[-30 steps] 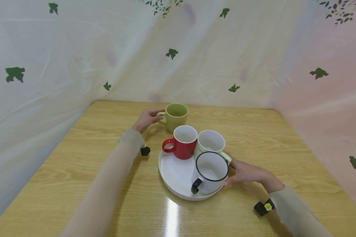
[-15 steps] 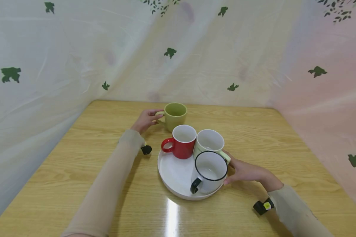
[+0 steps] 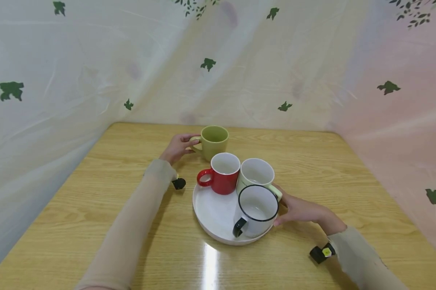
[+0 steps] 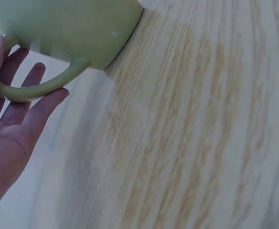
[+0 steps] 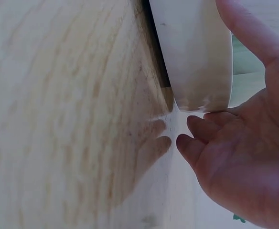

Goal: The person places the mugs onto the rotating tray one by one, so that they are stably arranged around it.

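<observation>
My left hand (image 3: 177, 148) holds the handle of a green mug (image 3: 213, 146), thumb on top and fingers through the loop. This mug is upright on the table, beyond a round white tray (image 3: 210, 217). On the tray stand a red mug (image 3: 225, 181) with white inside, a pale green mug (image 3: 244, 182) and a white enamel mug (image 3: 261, 223) with black rim and handle. At the tray's right side, my right hand (image 3: 301, 208) grips its wall; the thumb (image 5: 247, 28) lies against it in the right wrist view. Mugs hide its fingertips in the head view.
A wooden table (image 3: 94, 193) carries everything. A pale curtain (image 3: 160, 60) printed with green leaves hangs behind and along both sides. Black wrist devices sit below the left sleeve (image 3: 179, 183) and the right sleeve (image 3: 356, 253). The three mugs crowd the tray's back and right.
The head view has shifted very slightly. Both hands, the mugs and the tray stay where they were.
</observation>
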